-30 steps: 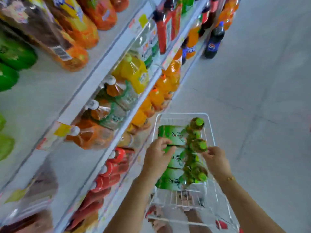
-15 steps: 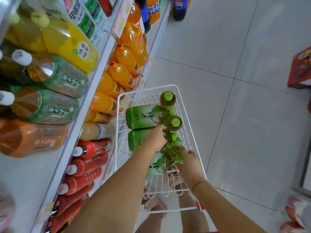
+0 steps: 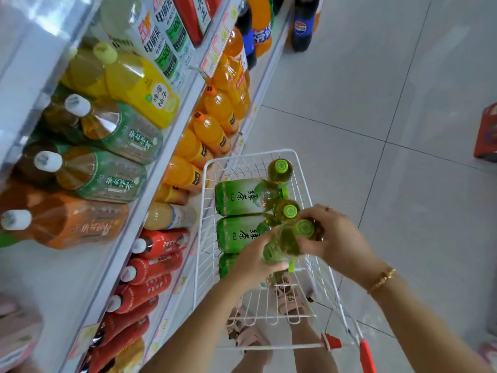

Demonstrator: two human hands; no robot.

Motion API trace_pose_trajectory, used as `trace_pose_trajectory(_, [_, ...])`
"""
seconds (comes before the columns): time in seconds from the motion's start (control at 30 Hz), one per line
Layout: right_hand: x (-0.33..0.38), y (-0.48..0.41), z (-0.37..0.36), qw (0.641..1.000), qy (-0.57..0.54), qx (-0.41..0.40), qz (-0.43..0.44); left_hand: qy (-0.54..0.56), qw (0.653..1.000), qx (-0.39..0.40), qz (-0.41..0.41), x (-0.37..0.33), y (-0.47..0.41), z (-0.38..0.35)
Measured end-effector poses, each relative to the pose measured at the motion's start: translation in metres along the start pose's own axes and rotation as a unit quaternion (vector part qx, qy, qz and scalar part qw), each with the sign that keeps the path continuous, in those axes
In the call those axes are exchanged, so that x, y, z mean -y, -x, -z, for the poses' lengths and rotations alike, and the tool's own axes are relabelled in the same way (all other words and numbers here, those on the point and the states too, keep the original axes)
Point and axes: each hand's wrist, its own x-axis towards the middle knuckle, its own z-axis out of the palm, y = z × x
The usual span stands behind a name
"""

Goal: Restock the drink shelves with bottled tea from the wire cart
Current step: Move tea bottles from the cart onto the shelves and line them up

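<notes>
A white wire cart (image 3: 207, 211) stands beside the drink shelves (image 3: 150, 189). Several green-labelled tea bottles with green caps lie in it, among them one near the cart's far end (image 3: 239, 196). Both hands hold one tea bottle (image 3: 285, 244) lifted above the others. My left hand (image 3: 252, 261) grips its body from below. My right hand (image 3: 333, 235) wraps its neck just under the green cap. Part of the held bottle's label is hidden by my fingers.
The shelves on the left hold brown tea bottles (image 3: 107, 179), orange soda (image 3: 212, 130), red bottles (image 3: 150, 267) and a yellow bottle (image 3: 139, 87). A red box (image 3: 486, 135) sits on the tiled floor at the right. My sandalled feet (image 3: 247, 335) show through the cart.
Both hands have closed on one tea bottle and raised it off the pile. The view has tilted further down and closer to the cart.
</notes>
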Motion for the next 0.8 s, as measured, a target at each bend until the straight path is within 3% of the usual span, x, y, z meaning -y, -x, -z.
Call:
trace_pose_trajectory(0.13, [0.017, -0.026, 0.023, 0.986, -0.164, 0.021, 0.037, 0.044, 0.999, -0.022, -0.015, -0.018, 0.006, 0.032])
trace_pose_trajectory(0.23, [0.013, -0.048, 0.010, 0.967, -0.253, 0.013, -0.033, 0.033, 0.996, -0.083, -0.004, -0.023, 0.012, 0.054])
trace_pose_trajectory(0.27, [0.006, -0.054, 0.002, 0.971, -0.227, 0.000, -0.069, 0.042, 0.992, -0.115, 0.006, -0.021, 0.015, 0.059])
trace_pose_trajectory(0.33, [-0.015, -0.062, -0.023, 0.990, 0.011, 0.023, -0.137, 0.073, 0.981, -0.180, 0.019, -0.019, 0.024, 0.067])
trace_pose_trajectory(0.4, [-0.032, -0.061, -0.048, 0.964, 0.199, 0.073, -0.162, 0.085, 0.967, -0.240, 0.013, -0.020, 0.034, 0.072])
trace_pose_trajectory(0.6, [-0.039, -0.068, -0.073, 0.962, 0.216, 0.028, -0.164, 0.161, 0.934, -0.319, 0.010, -0.027, 0.054, 0.077])
trace_pose_trajectory(0.8, [-0.029, -0.060, -0.072, 0.947, 0.284, 0.042, -0.142, 0.184, 0.910, -0.372, 0.013, -0.038, 0.085, 0.084])
